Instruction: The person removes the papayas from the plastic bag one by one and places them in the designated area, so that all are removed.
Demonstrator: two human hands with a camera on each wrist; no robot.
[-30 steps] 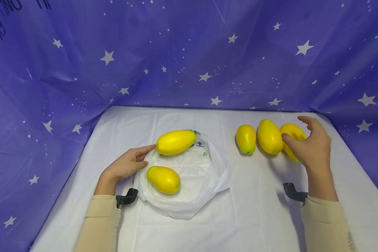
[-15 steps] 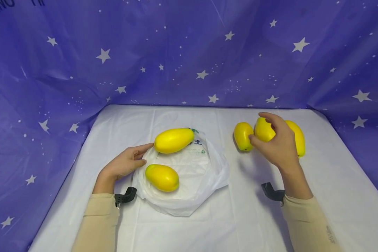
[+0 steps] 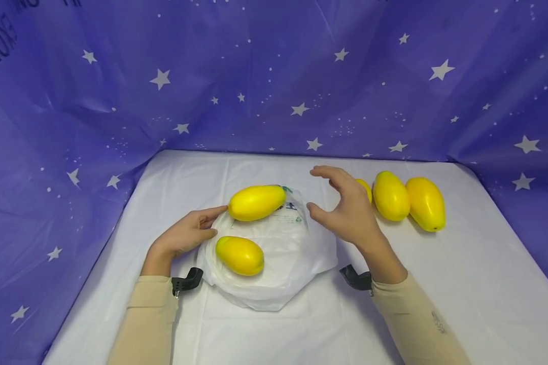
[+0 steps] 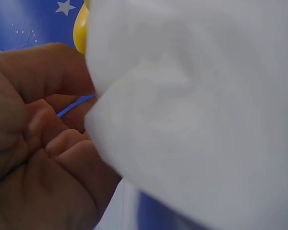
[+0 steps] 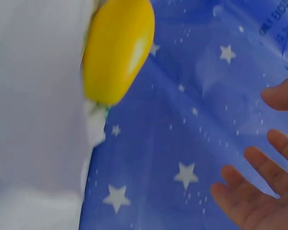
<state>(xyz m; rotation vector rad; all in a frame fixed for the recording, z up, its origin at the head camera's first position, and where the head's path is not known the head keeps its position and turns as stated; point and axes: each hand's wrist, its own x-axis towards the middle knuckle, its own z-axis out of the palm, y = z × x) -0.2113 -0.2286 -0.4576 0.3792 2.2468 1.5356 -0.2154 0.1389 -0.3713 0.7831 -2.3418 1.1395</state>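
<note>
**Light Touch, Wide Reach**

A person's left hand (image 3: 182, 235), thumb and forefinger apart, meets the left rim of a white plastic bag (image 3: 278, 300) spread on a white-covered table (image 3: 308, 337); whether it pinches the film cannot be told. Gentle outward tension there would probably serve best, since thin plastic tends to fold and slip.

Two fruits lie over the bag, apart from each other: the near fruit (image 3: 240, 255), yellow with a greenish left end, and the far fruit (image 3: 257, 203), longer, glossy and lying almost crosswise beside dark and green print.

By the bag's right side, an empty right hand (image 3: 349, 210) hangs with fingers spread and thumb wide, a shape that should suit smooth, rounded sides better than a fingertip pinch. Beyond it on the table sit a half-hidden fruit (image 3: 366, 188), a plump middle fruit (image 3: 391, 196) and a tilted rightmost fruit (image 3: 425, 204), all yellow.
</note>
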